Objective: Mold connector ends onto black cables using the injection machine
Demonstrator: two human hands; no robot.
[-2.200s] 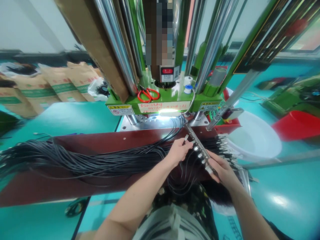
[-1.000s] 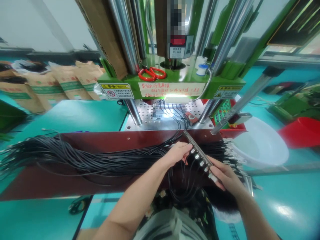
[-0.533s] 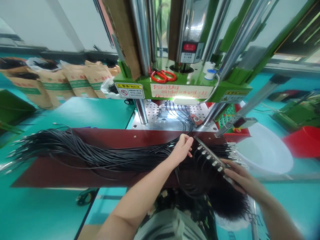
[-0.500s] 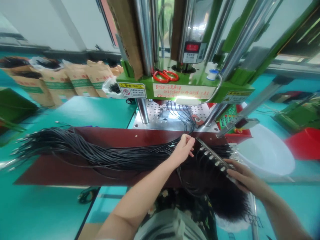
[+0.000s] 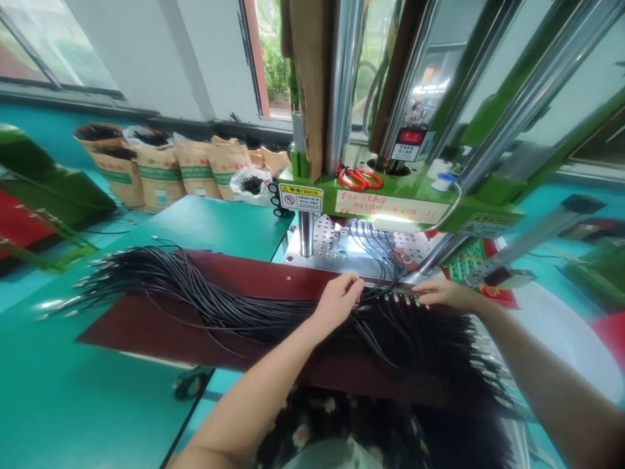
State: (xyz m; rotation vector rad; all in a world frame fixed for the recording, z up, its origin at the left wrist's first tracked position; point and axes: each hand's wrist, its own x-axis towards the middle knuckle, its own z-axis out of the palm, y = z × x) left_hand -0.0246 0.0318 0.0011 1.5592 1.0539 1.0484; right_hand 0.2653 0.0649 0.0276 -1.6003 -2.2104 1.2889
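Note:
A metal strip [image 5: 398, 294] with several silver connector ends in a row lies crosswise over the black cables, just in front of the machine. My right hand [image 5: 442, 294] is closed on its right end. At the strip's left end is my left hand [image 5: 340, 296], with its fingers curled round that end. The black cables [image 5: 234, 306] run in a thick bundle along the dark red board [image 5: 229, 270], their silver tips at both sides. Thin cables curve from the strip area up to the perforated metal plate [image 5: 322, 244] of the green press.
The green press [image 5: 332, 195] stands ahead with metal columns, red scissors [image 5: 360, 178] and a lit lamp. Paper sacks [image 5: 161, 172] line the back left. A white basin [image 5: 561, 326] and a green button panel [image 5: 466, 260] are at the right.
The strip has moved from a slant at the right to nearly level by the press. My right hand moved up and left with it; my left hand now holds its other end. The view shifted.

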